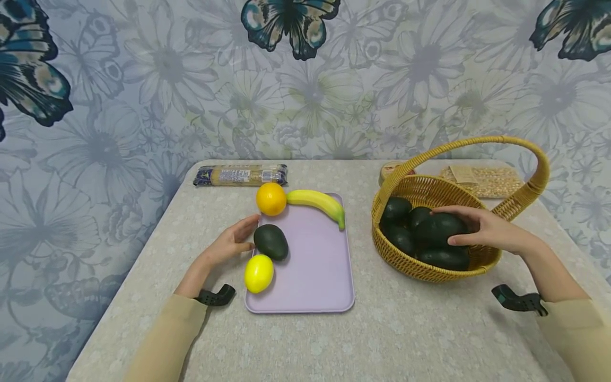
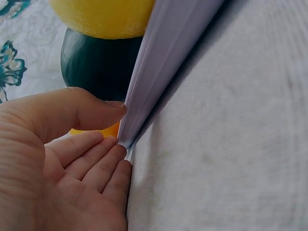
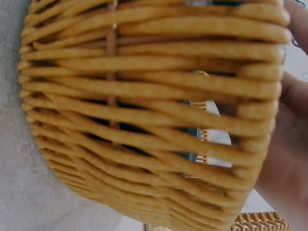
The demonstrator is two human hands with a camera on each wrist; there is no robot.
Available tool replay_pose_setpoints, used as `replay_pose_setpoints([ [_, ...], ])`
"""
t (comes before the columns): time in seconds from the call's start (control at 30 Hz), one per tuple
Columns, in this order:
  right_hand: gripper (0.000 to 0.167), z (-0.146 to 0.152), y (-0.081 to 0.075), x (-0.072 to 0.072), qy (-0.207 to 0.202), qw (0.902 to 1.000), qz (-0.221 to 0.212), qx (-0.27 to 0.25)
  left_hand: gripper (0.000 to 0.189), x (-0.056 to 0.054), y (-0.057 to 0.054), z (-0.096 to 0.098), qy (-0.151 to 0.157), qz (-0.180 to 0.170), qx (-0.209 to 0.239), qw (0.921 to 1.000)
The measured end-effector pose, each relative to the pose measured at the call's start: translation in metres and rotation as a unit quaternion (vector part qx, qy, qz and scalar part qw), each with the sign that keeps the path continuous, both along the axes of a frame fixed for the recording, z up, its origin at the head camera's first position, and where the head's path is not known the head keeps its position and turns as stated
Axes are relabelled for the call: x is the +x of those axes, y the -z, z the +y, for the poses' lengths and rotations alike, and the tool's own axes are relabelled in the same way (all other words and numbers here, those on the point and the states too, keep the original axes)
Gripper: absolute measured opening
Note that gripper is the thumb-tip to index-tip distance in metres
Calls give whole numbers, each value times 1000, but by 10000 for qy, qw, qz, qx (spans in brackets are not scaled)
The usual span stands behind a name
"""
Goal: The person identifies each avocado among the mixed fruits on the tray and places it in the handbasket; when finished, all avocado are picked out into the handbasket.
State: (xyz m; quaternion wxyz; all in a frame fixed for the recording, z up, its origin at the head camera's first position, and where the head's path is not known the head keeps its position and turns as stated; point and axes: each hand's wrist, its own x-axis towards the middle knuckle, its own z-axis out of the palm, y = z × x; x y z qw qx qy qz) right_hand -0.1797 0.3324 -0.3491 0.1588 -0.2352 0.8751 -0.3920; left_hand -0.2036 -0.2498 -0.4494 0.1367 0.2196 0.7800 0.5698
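In the head view my right hand point(image 1: 496, 231) reaches over the rim of a wicker basket point(image 1: 406, 268) and grips a dark green avocado point(image 1: 438, 229), thumb on the near side and fingers on the far side. Several other avocados point(image 1: 398, 239) lie around it. The basket wall point(image 3: 144, 115) hides most of that grip in the right wrist view. My left hand point(image 1: 226, 246) is at the left edge of a lilac tray point(image 1: 315, 286), beside a single avocado point(image 1: 271, 242). Its fingers are loosely extended, with the thumb tip at the tray's rim point(image 2: 159, 62).
On the tray are a yellow lemon point(image 1: 259, 274), an orange point(image 1: 271, 199) at the far left corner and a banana point(image 1: 317, 201) along the far edge. Behind stand a pasta packet point(image 1: 238, 175), a jar point(image 1: 389, 171) and a bag of pale grains point(image 1: 496, 183). The basket's handle point(image 1: 477, 140) arches high.
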Motion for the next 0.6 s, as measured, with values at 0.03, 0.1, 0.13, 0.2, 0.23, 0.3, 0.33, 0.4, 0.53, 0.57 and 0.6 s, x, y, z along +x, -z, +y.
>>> replay_pose_setpoints([
  [0.03,61,0,0,0,19,9999,61,106,71,0,0,0,1,-2,-1,10000],
  [0.1,62,0,-1,-1,61,9994,164,305,71,0,-1,1,-9,-1,-9,10000],
  [0.13,62,-1,-1,-1,85,9989,221,401,71,0,-1,1,-6,7,-6,10000],
  [0.2,64,-2,-1,-2,121,9981,294,532,71,0,-1,1,-32,-6,-10,10000],
  [0.23,64,-2,-1,-2,146,9976,322,602,71,0,-1,1,-38,-11,-12,10000],
  [0.3,66,-3,0,-2,180,9963,405,731,71,0,-2,2,-41,-40,-3,10000],
  [0.33,66,-3,1,-3,185,9959,440,765,71,1,-2,2,-44,-57,-1,10000],
  [0.4,67,-4,2,-3,191,9953,512,804,71,1,-2,2,-39,-89,6,10000],
  [0.53,68,-5,3,-4,210,9949,573,805,72,2,-2,3,-44,-97,13,9999],
  [0.57,69,-5,3,-4,228,9947,571,818,71,2,-2,2,-54,-93,7,9999],
  [0.6,70,-5,3,-4,240,9946,568,831,71,2,-2,2,-64,-83,-2,9999],
])
